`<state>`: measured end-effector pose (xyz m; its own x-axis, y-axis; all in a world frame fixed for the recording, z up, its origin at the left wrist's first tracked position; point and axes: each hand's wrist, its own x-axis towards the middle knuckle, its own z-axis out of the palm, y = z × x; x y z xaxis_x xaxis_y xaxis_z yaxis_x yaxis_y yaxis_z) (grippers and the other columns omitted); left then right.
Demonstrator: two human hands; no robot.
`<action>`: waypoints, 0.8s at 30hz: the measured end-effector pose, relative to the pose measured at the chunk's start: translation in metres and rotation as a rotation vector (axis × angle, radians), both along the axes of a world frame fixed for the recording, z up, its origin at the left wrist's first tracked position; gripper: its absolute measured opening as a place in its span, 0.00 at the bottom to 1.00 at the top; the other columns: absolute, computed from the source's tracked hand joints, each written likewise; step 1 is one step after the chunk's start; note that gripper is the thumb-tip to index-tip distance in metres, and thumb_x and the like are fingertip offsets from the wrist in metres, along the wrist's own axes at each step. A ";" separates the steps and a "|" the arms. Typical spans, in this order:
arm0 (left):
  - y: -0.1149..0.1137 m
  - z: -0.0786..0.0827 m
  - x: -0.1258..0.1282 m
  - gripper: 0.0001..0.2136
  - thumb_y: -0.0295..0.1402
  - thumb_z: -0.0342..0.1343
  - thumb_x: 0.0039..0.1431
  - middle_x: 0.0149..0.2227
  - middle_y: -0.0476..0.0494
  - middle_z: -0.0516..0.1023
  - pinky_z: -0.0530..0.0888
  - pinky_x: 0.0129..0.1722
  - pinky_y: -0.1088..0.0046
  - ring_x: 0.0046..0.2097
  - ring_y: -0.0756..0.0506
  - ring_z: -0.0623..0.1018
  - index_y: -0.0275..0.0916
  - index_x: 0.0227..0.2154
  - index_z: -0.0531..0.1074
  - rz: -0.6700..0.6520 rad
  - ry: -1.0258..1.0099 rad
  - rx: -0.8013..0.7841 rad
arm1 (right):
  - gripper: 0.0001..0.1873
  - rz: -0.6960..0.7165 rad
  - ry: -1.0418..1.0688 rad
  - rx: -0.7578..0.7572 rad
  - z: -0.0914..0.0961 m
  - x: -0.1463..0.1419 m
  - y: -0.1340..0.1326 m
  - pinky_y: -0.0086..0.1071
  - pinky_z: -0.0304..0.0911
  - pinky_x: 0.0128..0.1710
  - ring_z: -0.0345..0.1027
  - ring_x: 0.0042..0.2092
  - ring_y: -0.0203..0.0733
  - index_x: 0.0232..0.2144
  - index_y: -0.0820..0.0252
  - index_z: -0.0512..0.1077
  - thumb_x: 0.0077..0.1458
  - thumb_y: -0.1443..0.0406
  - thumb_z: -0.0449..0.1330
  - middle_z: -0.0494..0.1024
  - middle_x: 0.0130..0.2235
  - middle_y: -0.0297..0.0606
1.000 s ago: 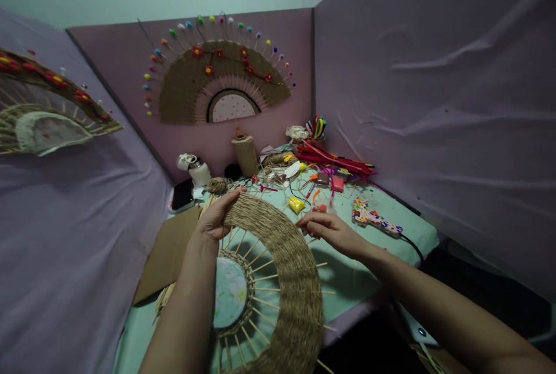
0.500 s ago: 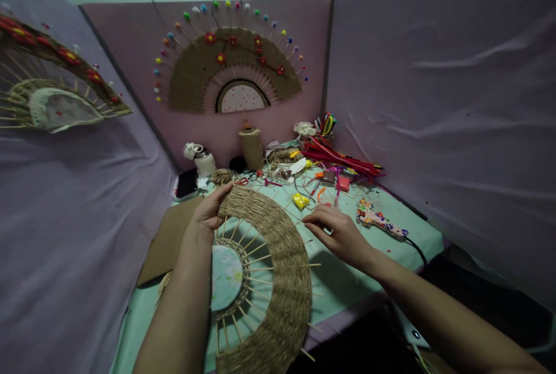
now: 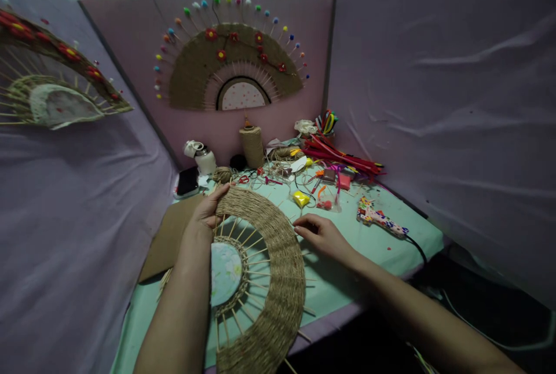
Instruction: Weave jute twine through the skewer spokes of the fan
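Note:
A half-round woven fan (image 3: 284,246) of brown twine on thin sticks is held upright above the table. Its inner half-disc (image 3: 226,274) is pale blue with a faint floral print. My left hand (image 3: 209,209) grips the fan's upper end, thumb on the near face. At the outer rim, my right hand (image 3: 319,235) has its thumb and fingertips pinched together beside the stick ends. Whatever is between those fingertips is too small to make out. Several stick tips (image 3: 309,310) jut past the woven band lower down.
A glue gun (image 3: 380,220) with a cord lies at the right. Yellow clay packet (image 3: 300,198), red pipe cleaners (image 3: 343,154) and a twine spool (image 3: 252,147) sit farther back. Cardboard (image 3: 167,241) lies at the left. A finished fan (image 3: 191,76) hangs on the back panel.
My right hand has moved a little left and down, closer along the fan's outer rim. The fan has shifted slightly left, with my left hand still gripping it.

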<state>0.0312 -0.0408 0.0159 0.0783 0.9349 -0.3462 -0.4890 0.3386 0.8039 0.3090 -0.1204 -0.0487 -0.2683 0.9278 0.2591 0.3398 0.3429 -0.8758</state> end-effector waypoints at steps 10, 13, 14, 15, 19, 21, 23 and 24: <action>-0.002 0.004 -0.004 0.10 0.25 0.50 0.58 0.27 0.40 0.80 0.78 0.30 0.71 0.29 0.45 0.80 0.32 0.42 0.71 -0.008 -0.024 0.004 | 0.15 0.041 0.267 -0.392 -0.009 -0.012 0.020 0.26 0.49 0.21 0.54 0.21 0.29 0.22 0.64 0.69 0.46 0.57 0.62 0.65 0.19 0.29; -0.007 0.012 -0.002 0.11 0.25 0.48 0.59 0.27 0.40 0.79 0.78 0.30 0.71 0.28 0.45 0.80 0.32 0.43 0.71 0.015 -0.030 0.010 | 0.17 0.117 0.387 -0.534 -0.009 -0.014 0.023 0.25 0.42 0.18 0.48 0.18 0.26 0.25 0.63 0.68 0.43 0.54 0.64 0.61 0.18 0.26; -0.008 0.015 -0.001 0.11 0.25 0.48 0.59 0.26 0.40 0.79 0.78 0.30 0.71 0.28 0.44 0.80 0.32 0.43 0.71 0.025 -0.030 0.015 | 0.18 0.146 0.431 -0.572 -0.008 -0.014 0.024 0.24 0.41 0.18 0.48 0.18 0.26 0.27 0.62 0.69 0.41 0.55 0.65 0.63 0.19 0.26; -0.010 0.017 0.000 0.11 0.25 0.48 0.59 0.26 0.41 0.79 0.78 0.30 0.70 0.28 0.44 0.80 0.31 0.42 0.71 0.034 -0.031 0.018 | 0.19 0.181 0.466 -0.608 -0.008 -0.014 0.025 0.24 0.41 0.18 0.49 0.19 0.25 0.29 0.62 0.69 0.40 0.55 0.66 0.64 0.21 0.27; -0.010 0.019 0.001 0.09 0.25 0.47 0.59 0.24 0.42 0.79 0.78 0.31 0.70 0.28 0.45 0.80 0.32 0.36 0.72 0.058 -0.043 0.012 | 0.20 0.291 0.514 -0.714 -0.007 -0.014 0.027 0.24 0.41 0.18 0.48 0.19 0.24 0.30 0.63 0.70 0.39 0.54 0.67 0.65 0.22 0.27; -0.008 0.017 -0.002 0.09 0.25 0.46 0.60 0.24 0.42 0.78 0.78 0.29 0.71 0.27 0.45 0.80 0.32 0.33 0.72 0.058 -0.045 0.007 | 0.19 0.316 0.519 -0.735 -0.007 -0.015 0.026 0.24 0.41 0.19 0.47 0.19 0.25 0.27 0.63 0.69 0.41 0.53 0.66 0.64 0.21 0.27; -0.006 0.014 -0.006 0.09 0.25 0.46 0.60 0.24 0.42 0.78 0.78 0.27 0.72 0.26 0.46 0.79 0.33 0.32 0.72 0.065 -0.048 0.003 | 0.19 0.339 0.524 -0.739 -0.006 -0.016 0.025 0.24 0.42 0.19 0.47 0.19 0.26 0.25 0.62 0.67 0.43 0.52 0.64 0.61 0.19 0.26; -0.005 0.012 -0.007 0.09 0.25 0.46 0.60 0.23 0.43 0.78 0.78 0.27 0.72 0.25 0.46 0.79 0.33 0.32 0.72 0.070 -0.050 0.000 | 0.20 0.348 0.530 -0.729 -0.006 -0.018 0.024 0.24 0.41 0.19 0.46 0.19 0.26 0.24 0.62 0.66 0.44 0.51 0.63 0.59 0.18 0.25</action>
